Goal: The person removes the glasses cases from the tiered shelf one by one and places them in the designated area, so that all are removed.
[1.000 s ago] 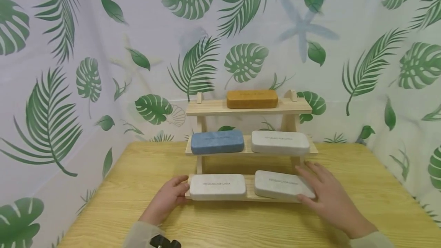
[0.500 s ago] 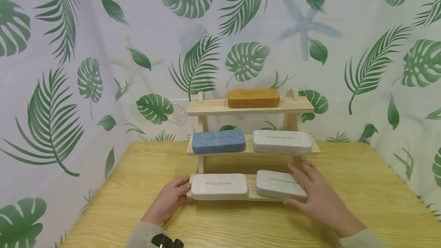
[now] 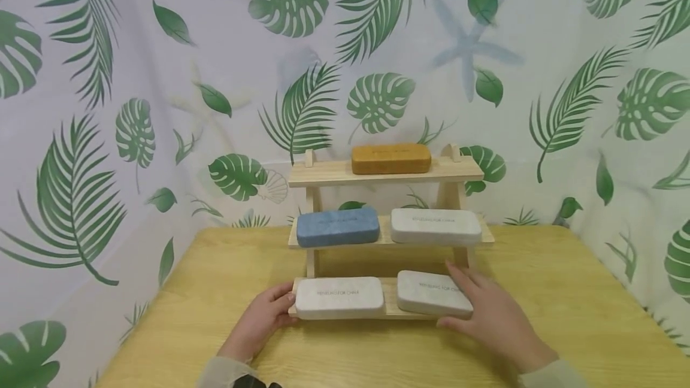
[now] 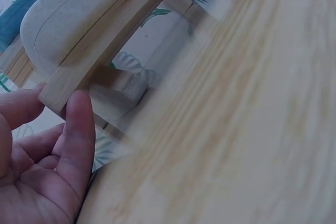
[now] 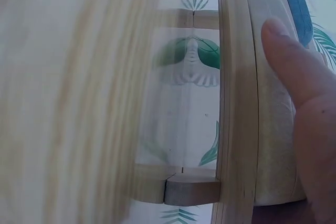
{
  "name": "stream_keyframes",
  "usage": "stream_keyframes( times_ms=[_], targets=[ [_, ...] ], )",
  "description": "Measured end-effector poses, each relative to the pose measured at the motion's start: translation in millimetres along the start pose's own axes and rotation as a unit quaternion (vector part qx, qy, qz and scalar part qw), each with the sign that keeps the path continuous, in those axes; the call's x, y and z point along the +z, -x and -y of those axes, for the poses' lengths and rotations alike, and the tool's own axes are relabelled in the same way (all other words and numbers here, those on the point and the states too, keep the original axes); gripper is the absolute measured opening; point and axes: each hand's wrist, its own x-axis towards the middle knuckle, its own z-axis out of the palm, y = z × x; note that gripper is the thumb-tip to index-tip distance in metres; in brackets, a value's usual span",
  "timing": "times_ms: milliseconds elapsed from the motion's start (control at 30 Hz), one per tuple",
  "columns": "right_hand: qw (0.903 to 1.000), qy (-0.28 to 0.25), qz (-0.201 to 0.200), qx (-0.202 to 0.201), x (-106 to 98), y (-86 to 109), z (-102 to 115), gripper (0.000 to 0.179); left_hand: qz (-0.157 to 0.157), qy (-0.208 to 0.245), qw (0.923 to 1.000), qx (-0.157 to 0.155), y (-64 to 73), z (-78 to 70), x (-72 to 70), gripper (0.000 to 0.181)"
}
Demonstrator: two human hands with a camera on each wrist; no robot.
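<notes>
A three-tier wooden display stand [image 3: 390, 311] carries several glasses cases. On its bottom tier lie a left white glasses case [image 3: 339, 298] and a right white glasses case [image 3: 431, 293], which sits slightly askew. My left hand [image 3: 264, 319] pinches the left end of the bottom board [image 4: 94, 56] between thumb and fingers, as the left wrist view shows. Around the right end of the right white case is my right hand [image 3: 496, 316], thumb in front and fingers behind. In the right wrist view its thumb [image 5: 294, 66] lies on the case; the other fingers are hidden.
On the middle tier are a blue glasses case [image 3: 338, 227] and another white case [image 3: 435, 226]. An orange-brown case [image 3: 391, 159] occupies the top tier. The stand is on a wood-grain table [image 3: 162, 340], with a leaf-print cloth [image 3: 215, 47] behind.
My right hand has slid left along the right white case, covering more of its right end. My left hand stays at the board's left end. The head view has shifted slightly.
</notes>
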Motion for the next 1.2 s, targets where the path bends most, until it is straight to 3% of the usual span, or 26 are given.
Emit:
stream_keyframes(
  times_ms=[433,733,967,1200],
  targets=[
    [0.9995,0.015,0.009,0.027,-8.9,4.5,7.7,0.103,0.014,0.009,0.9999,-0.003,-2.1,6.6,2.9,0.060],
    [0.9995,0.014,-0.027,-0.009,-0.9,-1.3,6.0,0.099,0.009,-0.005,0.9999,0.004,-0.1,4.4,-4.9,0.062],
    [0.9999,0.003,0.001,0.012,0.9,5.4,2.3,0.095,0.026,0.005,0.9996,0.004,2.8,6.1,-4.0,0.061],
    [0.9992,-0.031,0.027,0.002,-7.2,4.3,-8.1,0.090,0.008,0.002,0.9999,0.013,1.8,5.8,-1.9,0.061]
  ],
)
